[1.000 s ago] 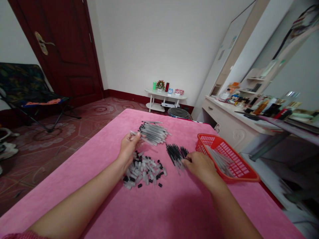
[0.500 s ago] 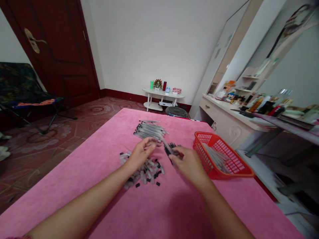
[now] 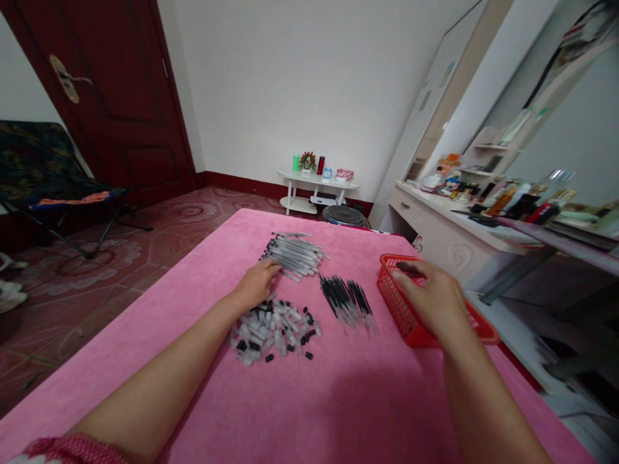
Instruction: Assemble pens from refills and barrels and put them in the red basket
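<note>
My left hand (image 3: 257, 282) reaches to the near left end of a row of clear grey pens (image 3: 296, 254), its fingers closed on the end of the closest pen. Just below it lies a heap of clear caps and small black plugs (image 3: 275, 330). To the right, a bundle of thin black pen refills (image 3: 344, 298) is spread on the pink cloth. My right hand (image 3: 432, 293) hangs over the red plastic basket (image 3: 403, 316), thumb and fingers curved but apart, with nothing visible between them. The hand hides most of the basket's inside.
The pink cloth (image 3: 309, 412) covers the table. A dressing table (image 3: 440, 222) crowded with bottles stands to the right. Beyond the table's far edge are a low white stand (image 3: 294, 177) and a round dark-topped object (image 3: 344, 214). A folding chair (image 3: 62, 187) is at left.
My right hand has moved right from the refills to above the basket; the long clear piece it held no longer shows. My left hand has drawn left to the pens' ends, uncovering caps.
</note>
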`<control>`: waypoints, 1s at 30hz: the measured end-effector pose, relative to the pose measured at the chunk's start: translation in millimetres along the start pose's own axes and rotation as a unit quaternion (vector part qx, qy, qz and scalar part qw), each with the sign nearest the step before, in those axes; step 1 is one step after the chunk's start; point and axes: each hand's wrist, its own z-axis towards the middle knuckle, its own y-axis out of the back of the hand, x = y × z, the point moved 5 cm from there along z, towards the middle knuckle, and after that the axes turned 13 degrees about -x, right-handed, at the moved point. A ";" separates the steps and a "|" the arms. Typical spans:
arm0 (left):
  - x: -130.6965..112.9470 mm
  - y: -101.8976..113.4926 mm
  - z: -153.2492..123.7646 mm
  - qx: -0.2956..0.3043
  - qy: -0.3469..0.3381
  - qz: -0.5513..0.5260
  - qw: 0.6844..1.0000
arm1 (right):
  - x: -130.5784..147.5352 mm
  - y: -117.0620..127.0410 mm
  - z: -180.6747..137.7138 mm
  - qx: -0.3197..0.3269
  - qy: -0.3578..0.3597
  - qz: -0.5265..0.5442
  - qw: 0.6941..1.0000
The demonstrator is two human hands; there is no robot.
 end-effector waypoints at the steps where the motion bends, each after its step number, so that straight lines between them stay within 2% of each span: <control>1: -0.8 1.1 0.2 0.000 -0.003 0.017 1.000 | 4.4 -3.9 -2.3 0.002 0.006 0.016 1.000; 5: 1.5 2.5 -0.1 0.021 0.008 0.070 0.997 | 26.4 -18.9 -14.4 0.019 0.044 0.059 0.997; 9: -5.8 7.4 -0.6 0.034 0.007 0.091 0.995 | 53.3 -41.3 -37.0 0.085 0.068 0.123 0.986; 14: -55.7 19.4 0.1 0.036 -0.069 0.083 0.994 | 77.4 -72.8 -74.4 0.175 0.044 0.224 0.958; 17: -89.4 22.2 -0.7 0.053 -0.117 0.077 0.989 | 82.0 -83.1 -88.9 0.211 0.024 0.252 0.944; 20: -109.8 24.2 -1.9 0.051 -0.146 0.061 0.986 | 82.3 -88.2 -95.0 0.256 0.012 0.258 0.932; 23: -116.6 26.4 -3.9 0.035 -0.171 0.045 0.984 | 79.9 -91.2 -96.8 0.294 -0.046 0.295 0.908; 26: -117.1 26.5 -7.2 0.037 -0.199 0.042 0.978 | 80.2 -95.4 -102.3 0.352 -0.119 0.347 0.861; 28: -115.9 25.1 -9.7 0.048 -0.206 0.044 0.976 | 83.7 -95.0 -104.9 0.375 -0.109 0.355 0.849; 30: -112.1 23.5 -11.8 0.062 -0.199 0.041 0.977 | 87.0 -89.8 -102.8 0.358 -0.051 0.331 0.872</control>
